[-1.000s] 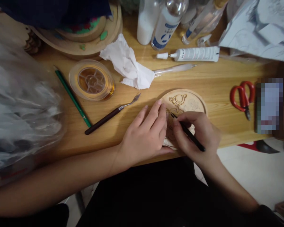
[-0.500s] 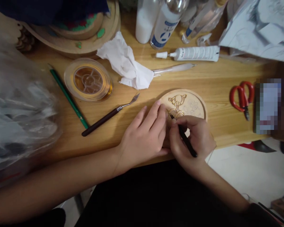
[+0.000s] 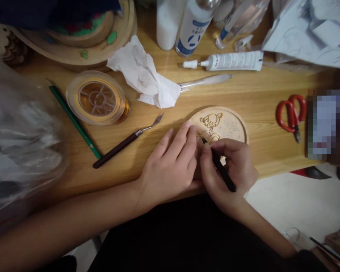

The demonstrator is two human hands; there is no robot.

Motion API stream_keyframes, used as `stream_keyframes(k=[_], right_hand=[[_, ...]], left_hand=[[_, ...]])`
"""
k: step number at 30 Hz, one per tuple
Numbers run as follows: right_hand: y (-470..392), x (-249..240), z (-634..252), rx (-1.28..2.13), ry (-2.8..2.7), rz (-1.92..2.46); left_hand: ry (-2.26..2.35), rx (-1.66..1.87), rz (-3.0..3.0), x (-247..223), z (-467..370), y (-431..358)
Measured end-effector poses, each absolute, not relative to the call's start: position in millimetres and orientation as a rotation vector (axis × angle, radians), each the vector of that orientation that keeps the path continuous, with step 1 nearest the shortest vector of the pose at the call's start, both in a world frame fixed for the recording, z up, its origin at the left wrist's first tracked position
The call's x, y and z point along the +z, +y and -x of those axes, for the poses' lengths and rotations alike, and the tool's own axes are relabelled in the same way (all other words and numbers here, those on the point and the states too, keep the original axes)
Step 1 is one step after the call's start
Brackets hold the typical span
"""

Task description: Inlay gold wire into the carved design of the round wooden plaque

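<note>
A round, shallow wooden tray with a raised rim lies at the table's front edge. On it are a cartoon figure outlined in gold wire and a faint pencil drawing to its right. My left hand lies over the tray's left side, fingers stretched out, fingertips on the rim and surface. Pinched in my right hand are slim black tweezers, their tip down at the lower part of the gold outline. My fingers hide the tray's lower part.
Left are a spool of gold wire, a green pencil and a palette knife. Behind lie crumpled tissue, a pen, a glue tube and bottles. Red-handled cutters lie right; a plastic bag far left.
The view has shifted slightly, so things at the left appear further left. Both hands keep nearly the same place on the tray, and the tweezers' tip has moved very little.
</note>
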State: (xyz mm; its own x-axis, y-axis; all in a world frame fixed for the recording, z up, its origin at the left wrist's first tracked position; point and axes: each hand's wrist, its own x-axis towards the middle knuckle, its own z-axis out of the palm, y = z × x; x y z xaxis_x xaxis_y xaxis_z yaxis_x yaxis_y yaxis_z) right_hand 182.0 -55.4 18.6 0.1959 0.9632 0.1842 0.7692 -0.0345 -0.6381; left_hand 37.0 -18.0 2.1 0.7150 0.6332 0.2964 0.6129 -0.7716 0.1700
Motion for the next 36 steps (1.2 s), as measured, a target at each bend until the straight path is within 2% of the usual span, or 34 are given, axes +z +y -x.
stream_keyframes(k=[6,15,36], right_hand=[[-56,27,-200,0.393,-1.406,1.947],[-50,24,-202,0.401,-1.757,1.766],[-54,10,-192,0.321,-1.842,1.673]], left_hand=[[1.042,0.512,-2.884,4,-37,-17],[1.026,0.515,-2.887,3,-37,-17],[1.037,0.546,-2.863,2,-37,-18]])
